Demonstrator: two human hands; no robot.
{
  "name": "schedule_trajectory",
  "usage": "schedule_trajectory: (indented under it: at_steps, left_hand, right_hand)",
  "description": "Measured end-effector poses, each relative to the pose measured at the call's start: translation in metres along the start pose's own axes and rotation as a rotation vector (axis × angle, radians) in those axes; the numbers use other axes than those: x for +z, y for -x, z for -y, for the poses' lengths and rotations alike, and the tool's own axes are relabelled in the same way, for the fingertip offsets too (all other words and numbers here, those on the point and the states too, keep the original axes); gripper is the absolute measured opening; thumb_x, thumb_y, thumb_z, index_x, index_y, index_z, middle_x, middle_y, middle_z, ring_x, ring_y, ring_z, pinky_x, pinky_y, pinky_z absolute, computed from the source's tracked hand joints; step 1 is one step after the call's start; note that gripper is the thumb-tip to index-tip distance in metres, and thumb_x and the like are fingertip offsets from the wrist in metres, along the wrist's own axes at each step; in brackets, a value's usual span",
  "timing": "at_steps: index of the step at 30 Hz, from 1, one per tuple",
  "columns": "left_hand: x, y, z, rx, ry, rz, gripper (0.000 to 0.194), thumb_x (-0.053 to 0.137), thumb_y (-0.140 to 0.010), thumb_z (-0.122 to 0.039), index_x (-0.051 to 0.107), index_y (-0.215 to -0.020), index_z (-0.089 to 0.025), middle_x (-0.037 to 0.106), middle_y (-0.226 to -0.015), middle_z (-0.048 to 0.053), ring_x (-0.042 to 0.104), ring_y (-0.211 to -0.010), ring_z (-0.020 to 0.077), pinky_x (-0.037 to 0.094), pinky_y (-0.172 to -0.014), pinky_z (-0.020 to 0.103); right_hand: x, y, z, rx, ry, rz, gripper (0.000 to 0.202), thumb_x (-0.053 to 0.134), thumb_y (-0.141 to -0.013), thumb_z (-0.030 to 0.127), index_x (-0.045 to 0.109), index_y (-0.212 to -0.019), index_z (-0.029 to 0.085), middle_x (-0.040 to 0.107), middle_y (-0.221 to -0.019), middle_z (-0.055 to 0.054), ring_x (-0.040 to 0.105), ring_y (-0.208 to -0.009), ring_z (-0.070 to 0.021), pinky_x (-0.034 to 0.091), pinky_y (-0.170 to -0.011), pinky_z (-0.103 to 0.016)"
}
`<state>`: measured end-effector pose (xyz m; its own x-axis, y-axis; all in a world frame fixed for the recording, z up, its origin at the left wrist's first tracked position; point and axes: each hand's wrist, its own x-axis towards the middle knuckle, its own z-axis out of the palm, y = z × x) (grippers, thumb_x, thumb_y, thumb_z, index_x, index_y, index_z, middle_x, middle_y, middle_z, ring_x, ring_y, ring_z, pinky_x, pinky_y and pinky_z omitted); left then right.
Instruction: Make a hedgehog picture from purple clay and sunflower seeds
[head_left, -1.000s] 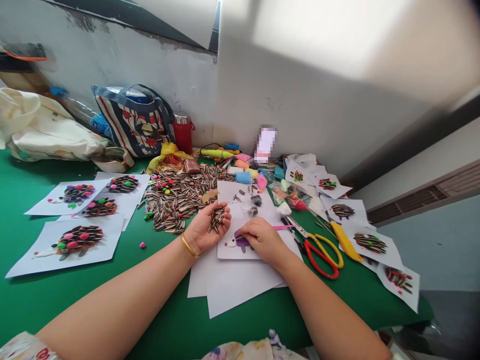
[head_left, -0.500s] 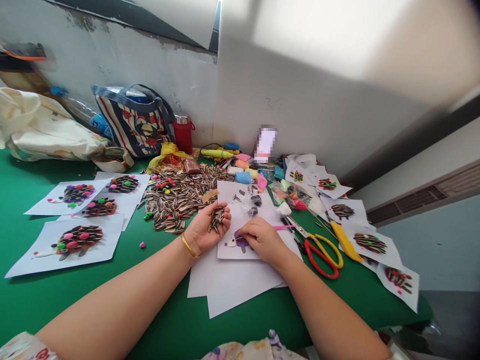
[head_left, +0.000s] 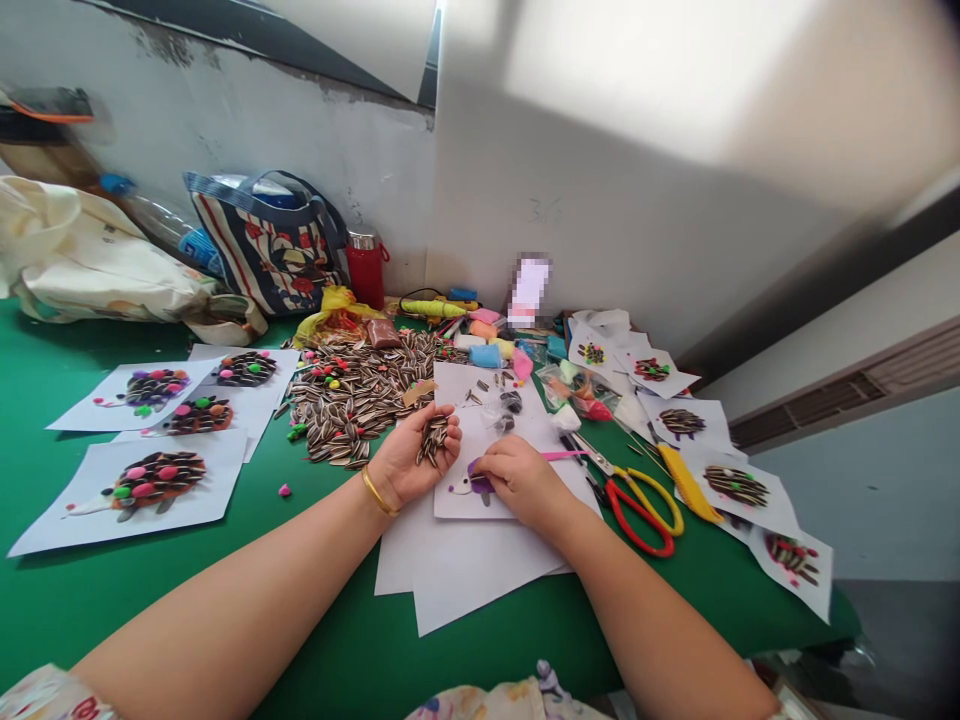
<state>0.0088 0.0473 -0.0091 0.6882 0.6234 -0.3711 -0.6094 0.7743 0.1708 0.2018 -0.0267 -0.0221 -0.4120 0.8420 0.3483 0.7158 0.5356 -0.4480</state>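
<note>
My left hand [head_left: 420, 452] is cupped palm up, its fingers curled around a small heap of striped sunflower seeds [head_left: 433, 442]. Just right of it, my right hand [head_left: 521, 482] has its fingertips pinched at the purple clay body of a hedgehog picture [head_left: 461, 487] on white paper. A striped seed shows at those fingertips, against the purple clay; the rest of the body is mostly hidden by the hand. Beyond my left hand spreads a large pile of sunflower seeds [head_left: 367, 400]. Loose seeds and a dark lump of clay [head_left: 511, 402] lie on the paper's upper part.
Red- and yellow-handled scissors [head_left: 637, 510] and a yellow cutter [head_left: 688, 485] lie right of the paper. Seed hedgehog pictures [head_left: 161, 480] flank both sides. Coloured clay packs [head_left: 487, 355], a red flask [head_left: 365, 270] and a striped bag [head_left: 270, 245] stand toward the wall.
Little differs. My right hand's fingertips have shifted very slightly at the purple clay; my left hand stays cupped around the seeds.
</note>
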Motion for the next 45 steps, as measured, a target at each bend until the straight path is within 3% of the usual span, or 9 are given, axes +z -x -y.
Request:
schedule_trajectory:
  at_steps: [17, 22, 27, 31, 36, 41, 45]
  left_hand:
    - [0.0, 0.0, 0.0, 0.007, 0.003, 0.005, 0.016, 0.047, -0.097, -0.024, 0.058, -0.091, -0.014, 0.056, -0.075, 0.005, 0.059, -0.063, 0.0108, 0.054, -0.055, 0.019]
    - [0.002, -0.001, 0.002, 0.045, -0.005, -0.048, 0.017, 0.047, -0.097, -0.023, 0.059, -0.09, -0.012, 0.061, -0.077, 0.007, 0.062, -0.065, 0.012, 0.058, -0.06, 0.023]
    - [0.003, 0.0, 0.005, 0.11, 0.017, -0.09, 0.025, 0.042, -0.099, -0.026, 0.061, -0.092, -0.011, 0.068, -0.095, 0.015, 0.07, -0.091, 0.0219, 0.061, -0.08, 0.037]
    - [0.004, 0.0, 0.008, 0.074, 0.054, -0.048, 0.028, 0.038, -0.1, -0.029, 0.06, -0.099, -0.011, 0.066, -0.112, 0.018, 0.066, -0.109, 0.0267, 0.06, -0.082, 0.039]
    - [0.006, 0.001, 0.011, 0.034, 0.014, -0.025, 0.033, 0.036, -0.101, -0.032, 0.061, -0.101, -0.011, 0.068, -0.108, 0.018, 0.068, -0.103, 0.0249, 0.06, -0.074, 0.032]
    - [0.003, 0.0, 0.014, 0.006, -0.068, 0.0, 0.033, 0.037, -0.101, -0.032, 0.062, -0.102, -0.012, 0.07, -0.099, 0.015, 0.071, -0.078, 0.0207, 0.057, -0.056, 0.027]
    - [0.002, 0.001, 0.014, 0.001, -0.049, 0.013, 0.033, 0.036, -0.101, -0.032, 0.062, -0.103, -0.011, 0.07, -0.102, 0.015, 0.072, -0.084, 0.022, 0.061, -0.068, 0.033]
  right_hand:
    - [-0.012, 0.002, 0.005, 0.014, 0.03, 0.03, 0.032, 0.054, -0.085, 0.004, 0.072, -0.102, 0.024, 0.065, -0.088, -0.005, 0.056, -0.086, -0.0192, 0.047, -0.08, -0.033]
    - [-0.015, 0.004, 0.007, 0.043, 0.014, -0.097, 0.033, 0.05, -0.087, 0.008, 0.069, -0.109, 0.023, 0.066, -0.091, -0.007, 0.056, -0.09, -0.0218, 0.048, -0.081, -0.037]
    - [-0.01, -0.003, 0.016, 0.075, 0.03, -0.183, 0.025, 0.053, -0.091, 0.016, 0.07, -0.106, 0.024, 0.066, -0.091, -0.007, 0.056, -0.089, -0.0225, 0.047, -0.08, -0.039]
    - [-0.005, -0.013, 0.029, 0.074, 0.082, -0.187, 0.022, 0.057, -0.091, 0.02, 0.069, -0.108, 0.025, 0.066, -0.094, -0.007, 0.055, -0.091, -0.0237, 0.044, -0.082, -0.04]
    - [0.0, -0.021, 0.036, 0.102, 0.127, -0.187, 0.021, 0.061, -0.09, 0.023, 0.068, -0.109, 0.024, 0.067, -0.096, -0.008, 0.054, -0.094, -0.0251, 0.041, -0.083, -0.041]
    - [0.001, -0.024, 0.035, 0.111, 0.066, -0.184, 0.013, 0.057, -0.091, 0.021, 0.069, -0.097, 0.024, 0.067, -0.093, -0.006, 0.055, -0.092, -0.0229, 0.042, -0.084, -0.039]
    - [-0.005, -0.021, 0.035, 0.117, -0.051, -0.287, 0.015, 0.051, -0.094, 0.023, 0.066, -0.097, 0.023, 0.067, -0.098, -0.006, 0.058, -0.095, -0.0215, 0.045, -0.085, -0.036]
